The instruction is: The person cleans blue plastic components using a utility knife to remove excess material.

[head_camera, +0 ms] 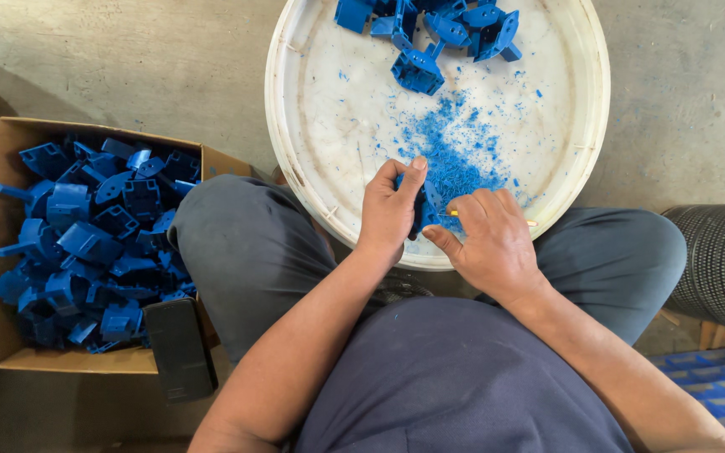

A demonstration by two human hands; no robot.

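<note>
My left hand [389,210] grips a blue plastic part [426,211] over the near rim of a round white basin [295,101]. My right hand [490,239] holds a thin yellow-handled blade [530,223] against that part. A patch of blue shavings [455,151] lies in the basin just beyond my hands. Several more blue plastic parts [438,33] are piled at the basin's far side.
A cardboard box [10,134] full of blue plastic parts [86,243] stands on the concrete floor to my left, with a black phone [179,348] leaning at its corner. A black ribbed cylinder [719,260] lies to my right. A blue crate [723,390] shows at lower right.
</note>
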